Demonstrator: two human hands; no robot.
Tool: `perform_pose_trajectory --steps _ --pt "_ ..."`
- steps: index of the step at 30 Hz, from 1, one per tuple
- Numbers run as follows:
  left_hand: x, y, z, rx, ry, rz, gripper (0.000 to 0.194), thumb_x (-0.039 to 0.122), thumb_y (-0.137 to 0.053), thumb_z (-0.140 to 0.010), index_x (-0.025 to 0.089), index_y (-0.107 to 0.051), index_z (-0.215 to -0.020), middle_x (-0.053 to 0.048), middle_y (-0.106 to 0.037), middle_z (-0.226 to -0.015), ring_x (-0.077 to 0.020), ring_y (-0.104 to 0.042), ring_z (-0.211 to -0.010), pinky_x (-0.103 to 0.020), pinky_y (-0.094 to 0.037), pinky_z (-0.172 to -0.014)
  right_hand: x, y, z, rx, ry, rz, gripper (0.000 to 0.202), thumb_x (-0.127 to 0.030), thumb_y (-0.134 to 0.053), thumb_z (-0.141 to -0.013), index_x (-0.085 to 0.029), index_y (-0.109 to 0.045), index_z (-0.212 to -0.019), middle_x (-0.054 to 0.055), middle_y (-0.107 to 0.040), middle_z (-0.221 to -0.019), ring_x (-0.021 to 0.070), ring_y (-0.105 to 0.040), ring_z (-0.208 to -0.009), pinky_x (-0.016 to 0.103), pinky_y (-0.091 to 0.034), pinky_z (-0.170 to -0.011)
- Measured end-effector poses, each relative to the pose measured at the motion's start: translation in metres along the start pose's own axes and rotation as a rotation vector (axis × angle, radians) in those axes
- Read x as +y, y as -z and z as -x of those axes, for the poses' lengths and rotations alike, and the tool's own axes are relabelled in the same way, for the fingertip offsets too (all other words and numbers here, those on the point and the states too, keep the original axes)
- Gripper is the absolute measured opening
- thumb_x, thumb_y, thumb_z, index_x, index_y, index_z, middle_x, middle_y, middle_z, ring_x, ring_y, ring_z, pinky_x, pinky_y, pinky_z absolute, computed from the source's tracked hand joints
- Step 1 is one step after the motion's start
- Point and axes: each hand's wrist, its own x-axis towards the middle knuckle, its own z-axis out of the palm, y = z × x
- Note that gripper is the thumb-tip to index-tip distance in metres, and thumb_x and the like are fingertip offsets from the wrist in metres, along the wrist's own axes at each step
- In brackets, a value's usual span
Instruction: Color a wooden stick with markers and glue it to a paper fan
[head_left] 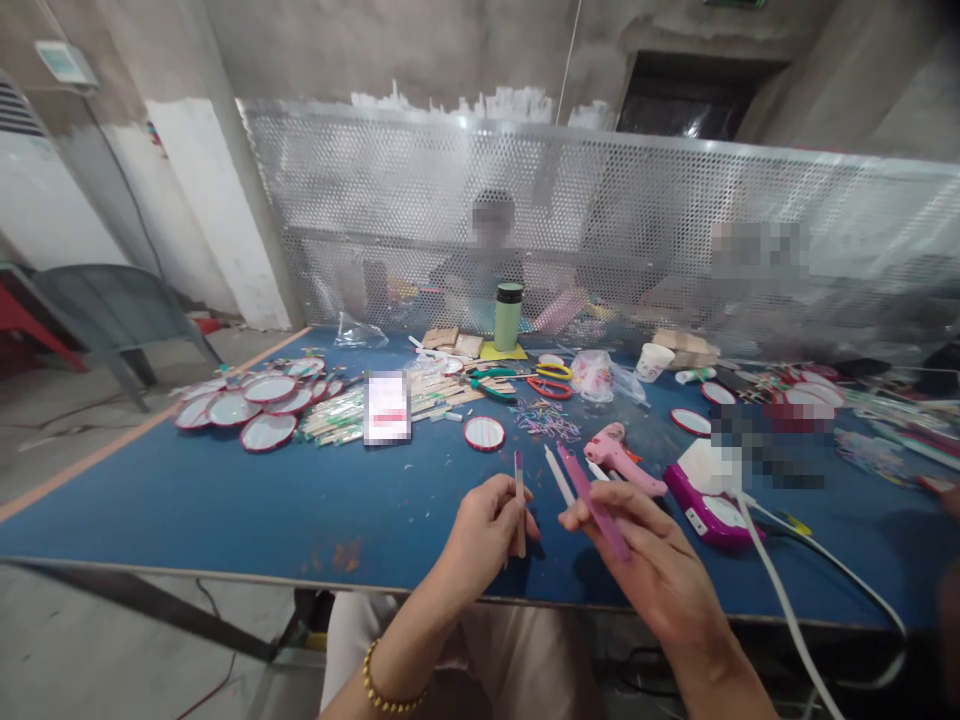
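Observation:
My left hand [487, 530] is closed round a thin wooden stick [519, 490] with a purple upper end, held nearly upright above the blue table's front part. To its right, my right hand [645, 550] holds a flat purple strip [592, 500] slanting between thumb and fingers. A white stick [559, 475] lies beside the strip, close to my fingertips. Just behind my right hand is a pink glue gun [622, 460]. A round red-rimmed disc [484, 433] lies flat beyond my left hand, with small coloured loops [546, 420] to its right.
Red-rimmed discs [268, 432] pile up at left beside many wooden sticks [330, 415]. Pliers [491, 385], scissors [551, 387], a green bottle [508, 320] and a paper cup [654, 362] stand or lie farther back. A purple device [709, 510] and white cable [780, 600] are at right.

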Motion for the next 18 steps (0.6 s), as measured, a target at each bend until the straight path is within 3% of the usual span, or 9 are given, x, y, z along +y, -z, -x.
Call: perform_pose_trajectory --steps 5,9,11,13,18 --pt "0.004 0.001 0.002 -0.009 0.005 0.004 0.02 0.036 -0.058 -0.079 0.018 -0.057 -0.087 0.001 -0.064 -0.06 -0.0085 -0.048 -0.041 -0.018 -0.034 -0.039 0.0 -0.021 -0.012 0.101 0.067 -0.099 0.036 -0.052 -0.075 -0.081 -0.027 -0.061 -0.103 0.002 -0.063 -0.079 0.0216 -0.069 -0.075 0.041 -0.058 -0.074" --pt "0.004 0.002 0.002 -0.018 0.006 -0.008 0.024 0.041 -0.06 -0.079 0.018 -0.058 -0.085 0.0 -0.066 -0.064 -0.0085 -0.048 -0.042 -0.018 -0.035 -0.038 0.008 -0.049 -0.011 0.241 0.09 -0.083 0.026 -0.043 -0.07 -0.089 -0.022 -0.054 -0.09 -0.007 -0.051 -0.059 0.0129 -0.057 -0.054 0.026 -0.05 -0.055" --pt "0.003 0.002 0.001 -0.005 0.016 -0.014 0.029 0.046 -0.061 -0.078 0.018 -0.057 -0.086 -0.001 -0.067 -0.065 -0.0086 -0.048 -0.04 -0.018 -0.034 -0.035 0.014 -0.06 -0.009 0.386 0.129 0.021 0.023 -0.039 -0.062 -0.095 -0.021 -0.053 -0.085 -0.007 -0.05 -0.058 0.01 -0.053 -0.049 0.023 -0.046 -0.05" --pt "0.004 0.003 0.001 0.01 0.023 -0.018 0.032 0.049 -0.062 -0.078 0.019 -0.057 -0.088 0.001 -0.065 -0.063 -0.0085 -0.047 -0.039 -0.018 -0.034 -0.034 0.016 -0.068 -0.007 0.453 0.204 0.164 0.018 -0.034 -0.06 -0.096 -0.021 -0.056 -0.085 -0.006 -0.051 -0.06 0.0098 -0.053 -0.051 0.022 -0.046 -0.05" --pt "0.007 0.003 0.002 0.029 -0.021 -0.07 0.032 0.051 -0.06 -0.081 0.019 -0.054 -0.076 0.005 -0.054 -0.05 -0.0081 -0.043 -0.037 -0.018 -0.032 -0.037 0.008 -0.066 0.0 0.247 0.444 0.53 0.012 -0.016 -0.055 -0.096 -0.021 -0.066 -0.095 0.0 -0.063 -0.077 0.0124 -0.06 -0.067 0.024 -0.051 -0.061"
